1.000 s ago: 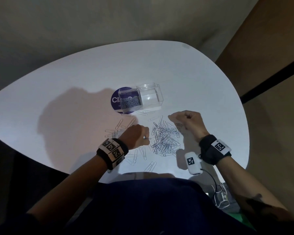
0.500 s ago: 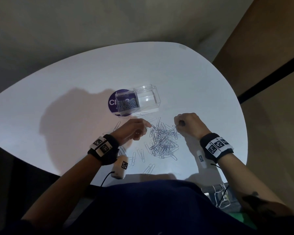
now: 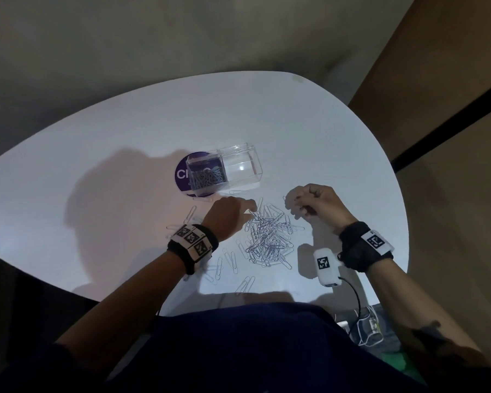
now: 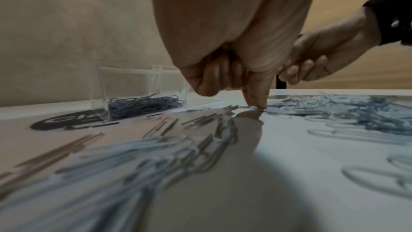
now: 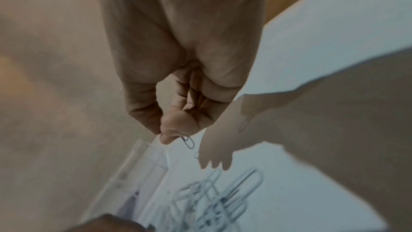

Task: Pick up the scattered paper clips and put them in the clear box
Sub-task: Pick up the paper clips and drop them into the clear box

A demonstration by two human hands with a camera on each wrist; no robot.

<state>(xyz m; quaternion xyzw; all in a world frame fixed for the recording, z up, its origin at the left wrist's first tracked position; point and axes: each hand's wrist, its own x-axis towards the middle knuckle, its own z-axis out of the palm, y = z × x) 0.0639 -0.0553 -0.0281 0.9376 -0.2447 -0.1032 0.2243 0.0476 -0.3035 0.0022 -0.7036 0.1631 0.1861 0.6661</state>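
Paper clips (image 3: 268, 239): thin bent-wire loops, silvery-blue, heaped in a tangled pile near the centre of the white table (image 3: 309, 131), w/ loose ones scattered to the left and near side. Clear box (image 3: 224, 171) stood just far-left of the pile, see-through walls, two compartments; left one held a dark bundle of clips, right one looked bare. Box sat partly on a round purple sticker (image 3: 182, 177).

Left hand (image 3: 227, 215) was at the pile's far-left edge; one fingertip (image 4: 256, 103) pressed down on a clip at the table, other fingers curled in.

Right hand (image 3: 321, 204) was raised just right of the pile, thumb and forefinger together, pinching one clip (image 5: 188, 141) that dangled below; other fingers curled.
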